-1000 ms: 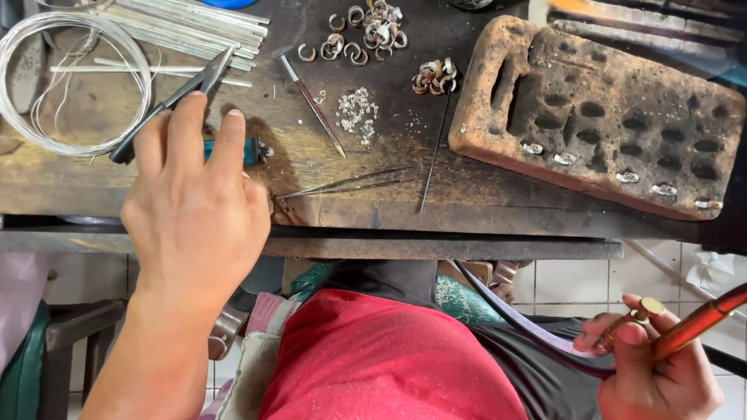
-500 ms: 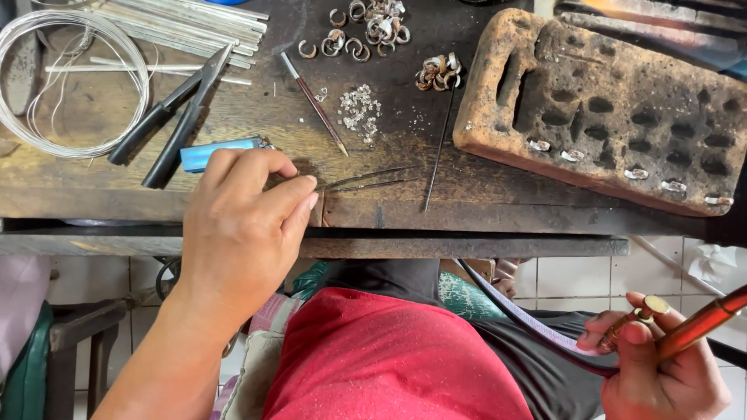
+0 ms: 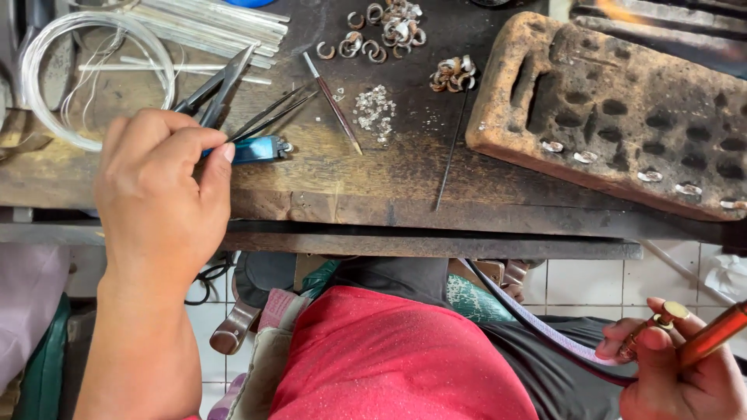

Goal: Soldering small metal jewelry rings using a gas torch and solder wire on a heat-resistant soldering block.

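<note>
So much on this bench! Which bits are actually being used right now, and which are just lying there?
In use:
left hand holding thin tweezers
right hand holding a copper-coloured torch with its hose

Lying about:
black pliers
blue lighter
wire coil
metal rings
pitted block
metal rods

We find bare table (image 3: pixel 389 175) along the front edge, between our left hand (image 3: pixel 159 194) and the pitted block (image 3: pixel 622 117); only a thin wire (image 3: pixel 451 148) crosses it. Farther back, rings (image 3: pixel 381 27), chips (image 3: pixel 373 109), a pick (image 3: pixel 333 103), tweezers (image 3: pixel 272 115), pliers (image 3: pixel 214 89) and a wire coil (image 3: pixel 93 74) crowd the way.
</note>
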